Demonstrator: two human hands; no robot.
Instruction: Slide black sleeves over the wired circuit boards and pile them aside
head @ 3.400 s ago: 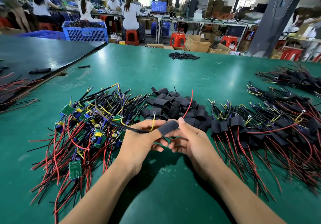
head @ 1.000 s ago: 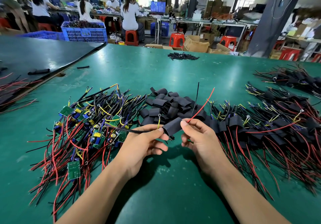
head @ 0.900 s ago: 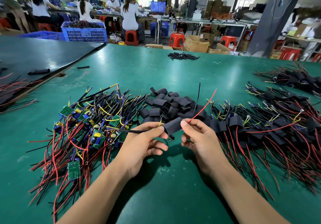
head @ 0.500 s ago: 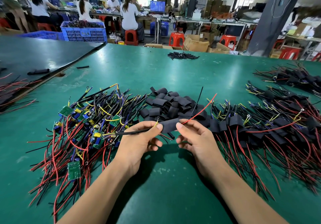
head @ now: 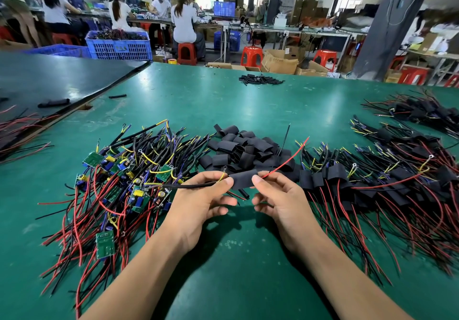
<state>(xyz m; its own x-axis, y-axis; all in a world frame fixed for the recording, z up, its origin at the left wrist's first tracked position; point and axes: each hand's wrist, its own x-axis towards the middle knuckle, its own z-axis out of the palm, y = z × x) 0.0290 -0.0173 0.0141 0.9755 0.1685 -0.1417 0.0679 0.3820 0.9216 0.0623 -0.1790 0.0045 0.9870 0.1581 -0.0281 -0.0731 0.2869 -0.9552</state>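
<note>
Green bench mat (head: 248,282) lies under my hands. Between them the black sleeve (head: 242,180) covers the board; my left hand (head: 198,203) pinches its left end and cable, my right hand (head: 280,195) pinches the right end by the red wire (head: 288,161). I should centre it before adding it to the sleeved pile (head: 385,183) right of my right hand.

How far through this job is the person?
Roughly midway, it seems. Done: the sleeved pile on the right. In hand: the left hand and right hand hold one black sleeve with wires sticking out both ends; its board is hidden. Left: the bare boards heaped on the left, with the loose sleeves waiting behind.
</note>
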